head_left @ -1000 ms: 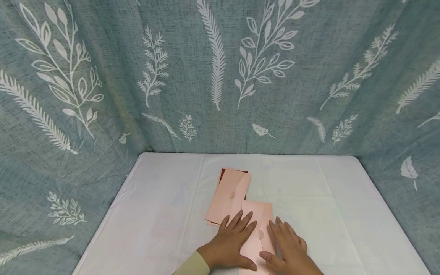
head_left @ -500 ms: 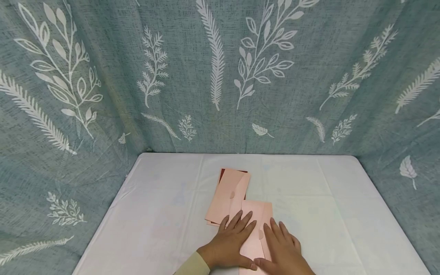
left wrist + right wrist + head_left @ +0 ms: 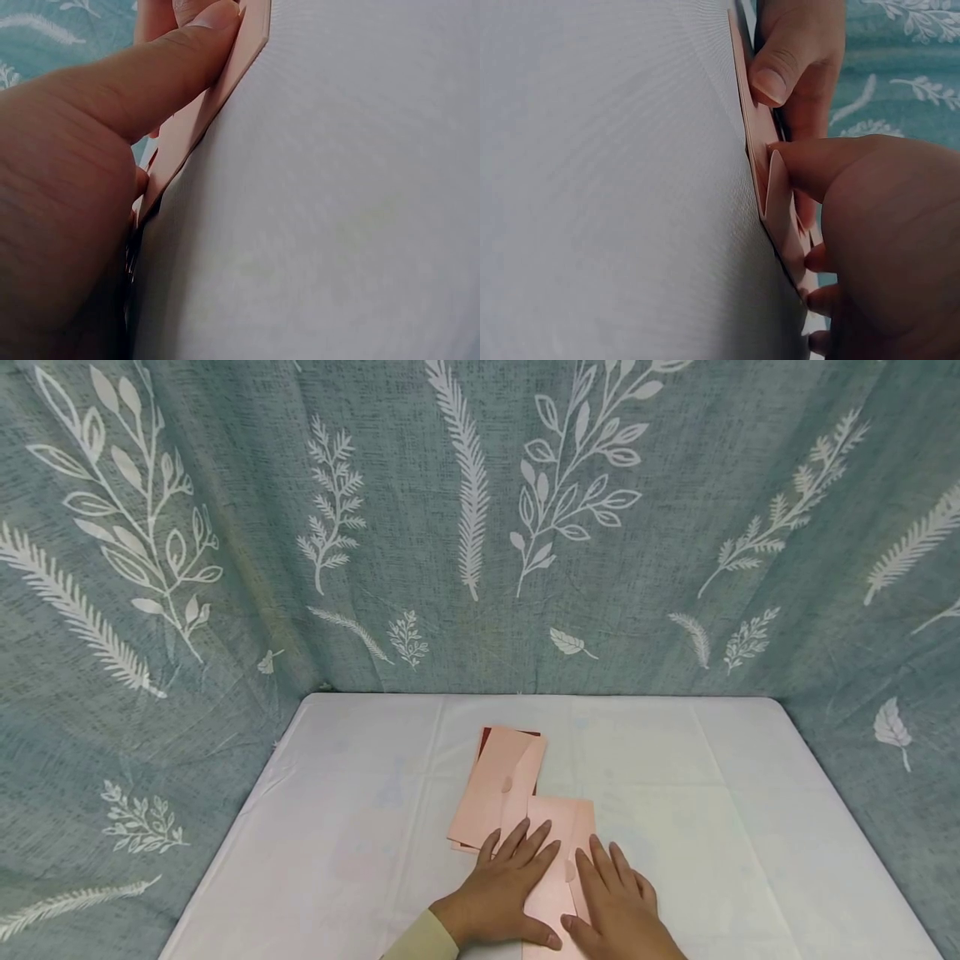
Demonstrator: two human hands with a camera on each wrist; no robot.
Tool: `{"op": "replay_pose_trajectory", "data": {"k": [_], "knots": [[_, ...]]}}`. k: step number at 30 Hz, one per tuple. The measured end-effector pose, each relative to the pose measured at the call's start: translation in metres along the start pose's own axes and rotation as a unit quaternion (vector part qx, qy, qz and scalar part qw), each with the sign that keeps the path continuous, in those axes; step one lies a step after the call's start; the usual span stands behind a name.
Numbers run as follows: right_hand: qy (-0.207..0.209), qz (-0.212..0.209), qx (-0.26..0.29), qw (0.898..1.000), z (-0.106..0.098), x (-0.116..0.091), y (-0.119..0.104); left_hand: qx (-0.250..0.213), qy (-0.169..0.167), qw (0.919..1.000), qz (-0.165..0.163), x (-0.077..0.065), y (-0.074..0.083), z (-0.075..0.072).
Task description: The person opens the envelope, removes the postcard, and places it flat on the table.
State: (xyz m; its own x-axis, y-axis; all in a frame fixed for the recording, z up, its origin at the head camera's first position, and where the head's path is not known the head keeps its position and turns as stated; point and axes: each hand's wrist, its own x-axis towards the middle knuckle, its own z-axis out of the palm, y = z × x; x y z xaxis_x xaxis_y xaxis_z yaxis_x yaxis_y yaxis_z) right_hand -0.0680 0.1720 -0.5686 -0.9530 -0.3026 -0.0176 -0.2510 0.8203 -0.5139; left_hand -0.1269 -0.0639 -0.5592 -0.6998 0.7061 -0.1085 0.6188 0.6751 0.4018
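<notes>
A pink paper envelope (image 3: 551, 814) lies lengthwise on the white table, its near end cut off by the head view's lower edge. My left hand (image 3: 506, 893) rests on its left part with straight, spread fingers. On the right side, over the flap, my right hand (image 3: 618, 902) presses with its fingers extended. The right wrist view shows the near end of the flap (image 3: 778, 184) standing slightly up, beside the right thumb. In the left wrist view, the left thumb (image 3: 180, 64) lies on top of the envelope, close to its near edge.
Behind it, slightly left, lies another pink envelope (image 3: 498, 768) with a rounded tab, on top of a dark red piece (image 3: 486, 739) that peeks out. The near envelope meets its lower corner. A teal leaf-print curtain (image 3: 420, 527) surrounds the white table (image 3: 337, 810).
My right hand has shifted left, farther over the envelope's flap. Its thumb came up to the left thumb, then drew slightly away. The left hand has stayed in place.
</notes>
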Motion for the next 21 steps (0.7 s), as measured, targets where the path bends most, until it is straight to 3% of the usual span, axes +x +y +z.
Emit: {"op": "replay_pose_trajectory", "data": {"k": [21], "knots": [[-0.015,0.014,0.025,0.999,-0.0051,-0.0014,-0.0017,0.0,-0.003,1.0,-0.003,-0.0004,-0.0003,-0.0005]]}}
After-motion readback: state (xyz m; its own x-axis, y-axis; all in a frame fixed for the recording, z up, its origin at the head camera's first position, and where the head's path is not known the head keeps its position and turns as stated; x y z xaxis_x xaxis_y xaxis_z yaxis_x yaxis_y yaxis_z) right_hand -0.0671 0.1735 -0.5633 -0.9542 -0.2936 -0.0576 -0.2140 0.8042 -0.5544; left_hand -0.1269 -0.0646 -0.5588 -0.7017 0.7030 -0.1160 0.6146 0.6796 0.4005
